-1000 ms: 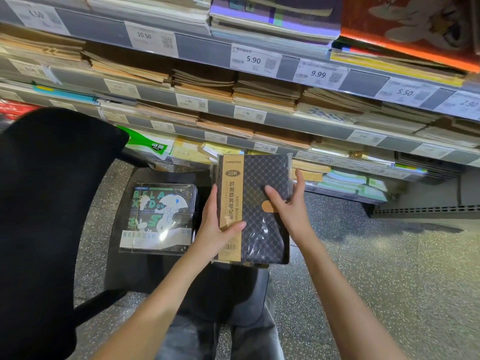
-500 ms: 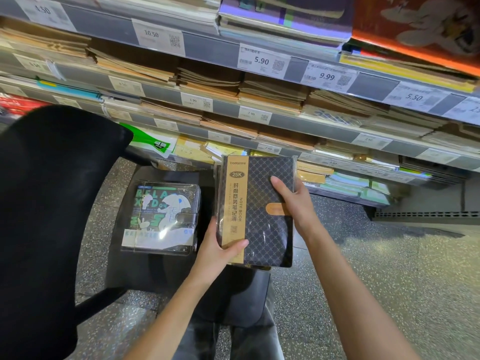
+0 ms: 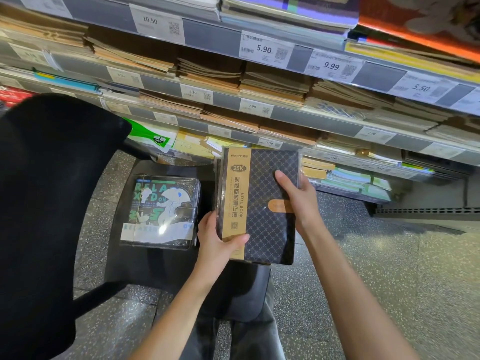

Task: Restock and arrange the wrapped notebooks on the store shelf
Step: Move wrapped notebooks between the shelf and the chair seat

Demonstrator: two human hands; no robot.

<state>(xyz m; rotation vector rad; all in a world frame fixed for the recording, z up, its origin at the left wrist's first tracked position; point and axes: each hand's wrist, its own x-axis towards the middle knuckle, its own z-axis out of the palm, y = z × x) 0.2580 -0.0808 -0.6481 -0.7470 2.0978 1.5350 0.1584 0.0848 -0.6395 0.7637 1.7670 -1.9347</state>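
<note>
I hold a stack of wrapped black diamond-pattern notebooks (image 3: 270,222) with a gold paper band, upright in front of the low shelves. My left hand (image 3: 218,245) grips the stack's lower left corner, thumb across the gold band. My right hand (image 3: 298,201) grips its right edge, thumb lying on the cover above the orange clasp. A second wrapped stack, dark with a white cartoon figure (image 3: 162,211), lies flat on a black chair seat (image 3: 145,266) to the left. The store shelf (image 3: 306,118) rises behind, packed with flat piles of brown and pale notebooks.
The chair's black backrest (image 3: 46,216) fills the left side. Price tags such as 5.90 (image 3: 265,49) and 9.99 (image 3: 332,65) line the shelf rails. Speckled grey floor (image 3: 389,268) spreads to the right. My dark trousers show below the chair.
My left hand slid down from the stack's middle left edge to its lower left corner. The stack shifted slightly right and up; my right hand kept its grip on the right edge.
</note>
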